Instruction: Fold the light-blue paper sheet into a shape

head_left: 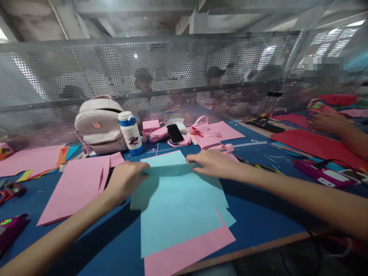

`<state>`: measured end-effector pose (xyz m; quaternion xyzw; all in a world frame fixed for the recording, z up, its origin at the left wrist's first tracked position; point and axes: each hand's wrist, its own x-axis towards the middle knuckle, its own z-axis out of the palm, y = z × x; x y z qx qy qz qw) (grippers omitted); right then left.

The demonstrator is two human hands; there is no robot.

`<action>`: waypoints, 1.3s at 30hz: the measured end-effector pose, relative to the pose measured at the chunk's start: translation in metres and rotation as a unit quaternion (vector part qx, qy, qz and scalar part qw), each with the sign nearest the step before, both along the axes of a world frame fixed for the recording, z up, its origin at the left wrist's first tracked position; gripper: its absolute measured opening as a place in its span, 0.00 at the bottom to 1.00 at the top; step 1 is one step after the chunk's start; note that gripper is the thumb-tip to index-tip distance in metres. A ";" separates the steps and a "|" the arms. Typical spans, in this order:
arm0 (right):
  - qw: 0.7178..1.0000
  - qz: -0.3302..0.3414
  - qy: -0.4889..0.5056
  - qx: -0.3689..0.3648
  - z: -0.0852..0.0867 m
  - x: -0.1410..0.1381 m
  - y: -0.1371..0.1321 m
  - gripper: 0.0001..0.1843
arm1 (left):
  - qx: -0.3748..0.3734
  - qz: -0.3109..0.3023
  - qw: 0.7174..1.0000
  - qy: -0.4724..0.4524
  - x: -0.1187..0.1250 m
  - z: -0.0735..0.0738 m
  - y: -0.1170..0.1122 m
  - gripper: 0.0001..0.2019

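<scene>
A light blue paper sheet (178, 203) lies on the blue table (258, 214) in front of me, over another blue sheet and a pink sheet (186, 255). Its far part is lifted and bent over. My left hand (125, 180) pinches the raised edge at the left, fingers closed on it. My right hand (211, 163) grips the same edge at the right, fingers curled over the paper.
Pink sheets (74, 188) lie to the left. Behind stand a white backpack (99, 124), a white and blue bottle (130, 132), a phone (174, 133) and pink paper bags (207, 132). Another person's hand (327, 120) rests on red paper at the right. A perforated metal screen (172, 69) closes the far side.
</scene>
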<state>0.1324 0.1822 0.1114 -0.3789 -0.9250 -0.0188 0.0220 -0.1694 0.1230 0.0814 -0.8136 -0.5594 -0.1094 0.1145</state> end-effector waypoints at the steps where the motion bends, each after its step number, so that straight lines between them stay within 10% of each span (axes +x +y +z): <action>1: 0.999 -0.003 0.007 0.044 0.006 -0.001 -0.001 0.08 | 0.069 -0.006 0.998 0.016 -0.001 0.008 0.000 0.06; 6: 0.974 0.058 0.031 0.218 0.010 0.006 -0.019 0.10 | 0.244 -0.070 0.964 0.076 -0.004 0.014 -0.018 0.12; 15: 0.980 0.144 -0.028 0.136 -0.063 0.034 -0.067 0.11 | 0.061 -0.139 0.986 0.069 0.001 -0.055 -0.069 0.10; 22: 0.998 0.054 -0.004 -0.025 -0.039 0.032 -0.050 0.08 | -0.039 -0.075 0.996 -0.016 -0.001 -0.040 -0.053 0.08; 31: 0.995 0.066 0.062 0.033 -0.060 0.026 -0.024 0.14 | -0.037 -0.106 0.994 0.000 0.002 -0.045 -0.025 0.20; 39: 0.997 0.054 0.039 -0.026 -0.059 0.023 -0.013 0.12 | -0.099 -0.084 0.989 -0.070 0.001 -0.046 -0.013 0.09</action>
